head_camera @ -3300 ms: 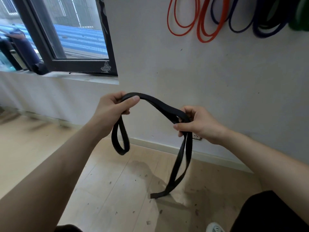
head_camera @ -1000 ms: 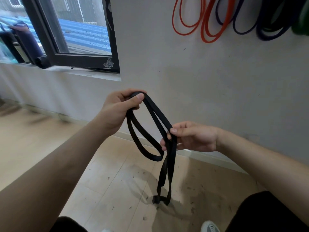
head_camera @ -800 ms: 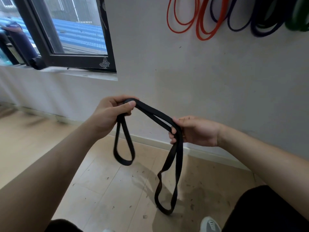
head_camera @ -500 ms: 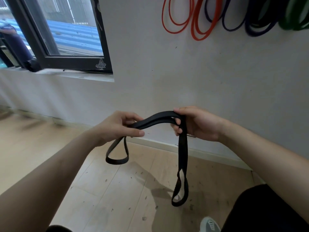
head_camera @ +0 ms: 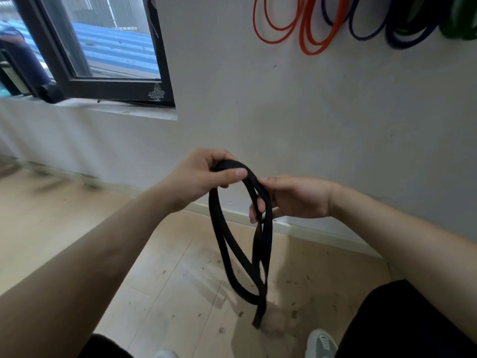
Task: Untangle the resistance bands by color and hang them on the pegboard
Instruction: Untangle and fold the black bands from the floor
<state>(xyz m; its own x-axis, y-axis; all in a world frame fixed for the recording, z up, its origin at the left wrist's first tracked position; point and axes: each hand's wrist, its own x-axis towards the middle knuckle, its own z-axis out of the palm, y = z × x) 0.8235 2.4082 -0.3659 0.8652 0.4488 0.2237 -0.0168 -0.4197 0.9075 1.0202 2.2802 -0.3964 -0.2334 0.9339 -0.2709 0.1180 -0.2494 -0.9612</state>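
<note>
One black band (head_camera: 267, 228) gripped by left hand (head_camera: 198, 177) and right hand (head_camera: 296, 197).

A black band (head_camera: 265, 254) is seen at the centre. Orange bands (head_camera: 312, 52) are shown at one o'clock, purple bands (head_camera: 402, 45) and a green band (head_camera: 459, 29) at two o'clock. The wall (head_camera: 335, 112) is painted off-white. A blue ribbed roof (head_camera: 116, 47) is framed by a black window frame (head_camera: 116, 90) at ten o'clock. The floor (head_camera: 77, 215) is pale wood, speckled dark. A grey-and-white shoe (head_camera: 321, 343) and black trousers (head_camera: 413, 326) are seen at five o'clock.
</note>
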